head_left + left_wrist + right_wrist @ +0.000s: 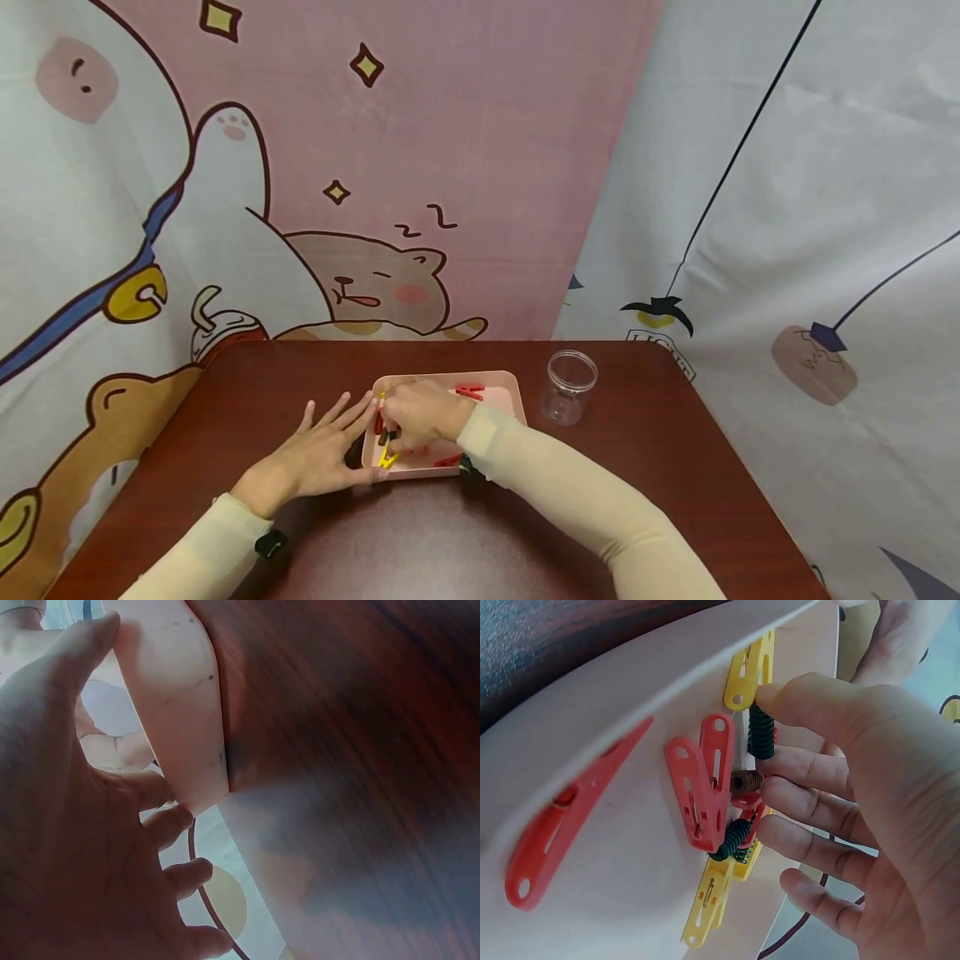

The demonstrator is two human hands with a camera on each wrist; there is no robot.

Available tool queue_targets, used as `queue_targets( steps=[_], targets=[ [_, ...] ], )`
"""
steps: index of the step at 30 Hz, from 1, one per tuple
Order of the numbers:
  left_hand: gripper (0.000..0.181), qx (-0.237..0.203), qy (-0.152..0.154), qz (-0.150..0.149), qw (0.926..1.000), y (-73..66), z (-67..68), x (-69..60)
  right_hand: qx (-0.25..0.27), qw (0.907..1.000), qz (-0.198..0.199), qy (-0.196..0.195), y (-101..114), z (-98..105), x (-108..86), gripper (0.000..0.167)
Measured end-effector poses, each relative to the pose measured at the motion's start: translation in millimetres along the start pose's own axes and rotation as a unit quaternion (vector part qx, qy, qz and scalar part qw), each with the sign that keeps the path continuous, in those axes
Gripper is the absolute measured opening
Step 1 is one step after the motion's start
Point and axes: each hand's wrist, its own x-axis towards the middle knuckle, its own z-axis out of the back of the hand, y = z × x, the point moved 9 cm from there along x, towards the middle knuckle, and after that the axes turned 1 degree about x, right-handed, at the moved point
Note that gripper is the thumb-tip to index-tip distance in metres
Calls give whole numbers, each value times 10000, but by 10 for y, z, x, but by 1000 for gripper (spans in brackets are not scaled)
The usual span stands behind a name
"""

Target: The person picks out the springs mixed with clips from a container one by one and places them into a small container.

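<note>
I see the left hand (318, 457), fingers outstretched, touching the pale pink rectangular plastic tray (504, 395). Inside it, the right hand's (422, 412) thumb and forefinger bracket a dark green ribbed coil (762, 733) beside a yellow plastic clip (741, 681); whether they pinch it, I can't tell.

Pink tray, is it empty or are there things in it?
Not empty: the right wrist view shows red clips, yellow clips and dark green coils inside the pink tray.

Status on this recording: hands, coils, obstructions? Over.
Left hand touching tray. Right hand inside it, fingers at dark green coil, grip unclear. Red clip, yellow clip close by.
</note>
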Motion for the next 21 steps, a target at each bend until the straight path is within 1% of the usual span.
queue_targets(
  steps=[9,17,21],
  targets=[
    [123,-43,33,37,10000,3,-3,7,276,9995,-98,-100,-45,69,-54,25],
    [123,-112,46,34,9999,-1,-6,3,360,9991,-101,-213,-68,116,-125,33],
    [123,-118,66,54,9999,-4,-5,0,432,9984,-121,-357,-93,170,-191,31]
  ],
)
